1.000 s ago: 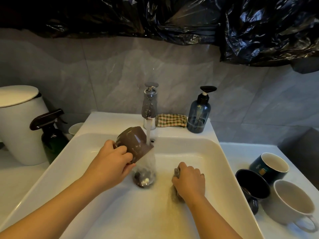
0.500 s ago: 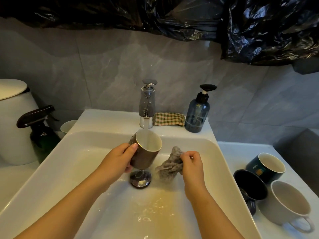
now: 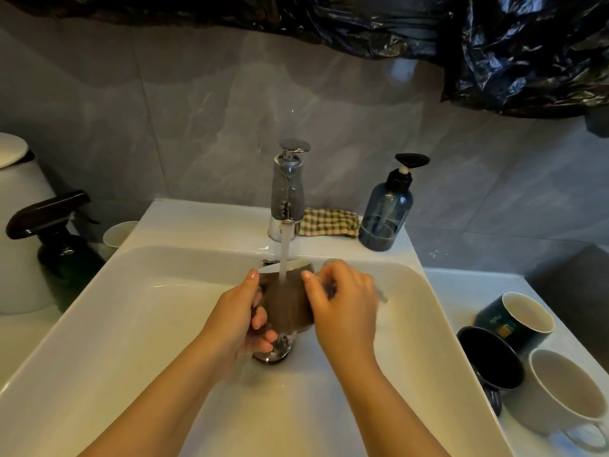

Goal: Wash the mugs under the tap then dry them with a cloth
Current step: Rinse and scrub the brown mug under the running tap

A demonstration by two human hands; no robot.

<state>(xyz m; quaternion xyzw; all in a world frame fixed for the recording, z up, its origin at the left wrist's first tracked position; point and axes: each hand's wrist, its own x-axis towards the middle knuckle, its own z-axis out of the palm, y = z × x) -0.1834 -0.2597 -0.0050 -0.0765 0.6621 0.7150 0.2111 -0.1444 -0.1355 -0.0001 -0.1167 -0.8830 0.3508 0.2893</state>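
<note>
Brown mug [image 3: 287,303] under tap [image 3: 287,192] stream, left hand [image 3: 242,316] grip clasping it, right hand [image 3: 342,303] pinching sponge [image 3: 379,293]

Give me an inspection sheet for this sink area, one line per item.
Surface: white sink, wet, tap running.
Job's things: brown mug under the stream; three mugs waiting on the right; checked cloth behind the tap.
Clutter: soap bottle, spray bottle, white bin, small cup.
Grips: left hand holds the mug; right hand on its side, with a rag that is barely visible.
Cables: nothing seen.
Surroundings: grey tiles, black plastic sheet above.
</note>
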